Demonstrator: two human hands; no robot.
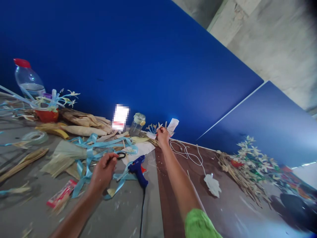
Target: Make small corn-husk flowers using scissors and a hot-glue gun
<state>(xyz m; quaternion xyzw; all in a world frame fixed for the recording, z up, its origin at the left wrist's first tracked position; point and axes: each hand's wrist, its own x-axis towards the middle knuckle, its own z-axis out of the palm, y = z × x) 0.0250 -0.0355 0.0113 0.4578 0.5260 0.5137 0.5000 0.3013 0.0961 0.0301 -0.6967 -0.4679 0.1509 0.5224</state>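
My right hand (162, 136) reaches to the back of the table, fingers pinched on a small pale artificial flower (159, 125). Several similar flowers on light blue stems (151, 128) stand beside it; a white roll-like piece (173, 124) rises just right of the fingers. My left hand (105, 169) is closed low over the table, its curled fingers against a black scissors handle (121, 155). Whether it grips the scissors is hidden. Light blue ribbon (86, 165) lies around that hand, and a blue glue gun (138, 170) lies to its right.
Dried husks (84, 120), a red pot of flower stems (47, 115), a bottle with a red cap (28, 77) and a clear jar (137, 125) line the blue partition (148, 59). A white cable (190, 157), crumpled white tissue (212, 185) and white flowers (252, 158) are at right.
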